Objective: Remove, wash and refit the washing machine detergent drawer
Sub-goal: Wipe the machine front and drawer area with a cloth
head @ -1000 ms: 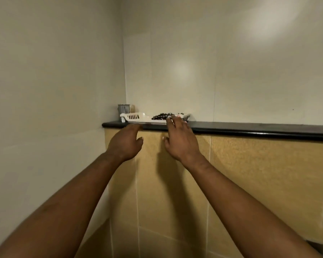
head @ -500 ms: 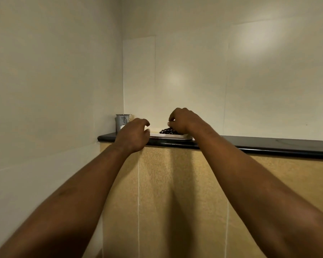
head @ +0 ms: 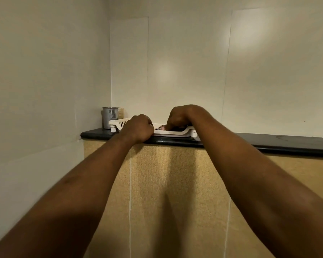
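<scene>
- I face a corner of pale walls (head: 175,62). Tan tiling (head: 175,183) covers the lower part, and a black ledge (head: 268,144) runs along its top.
- A white slotted tray (head: 172,134) stands on short feet on the ledge, near the corner.
- Between my hands I can see a small patch of what lies in the tray (head: 159,127), pinkish and dark. I cannot make out what it is.
- A metal cup (head: 110,117) stands upright just behind the tray's left end, against the wall. Its inside is hidden from me.
- My left hand (head: 138,128) is at the tray's near rim, with the fingers curled tight over it and the knuckles toward me.
- My right hand (head: 181,115) arches over the tray with its fingers bent down into it. The tips are hidden, so I cannot tell whether they hold anything.
- Whether this tray is the detergent drawer I cannot tell. It sits directly under my fingers, touching my left hand.
</scene>
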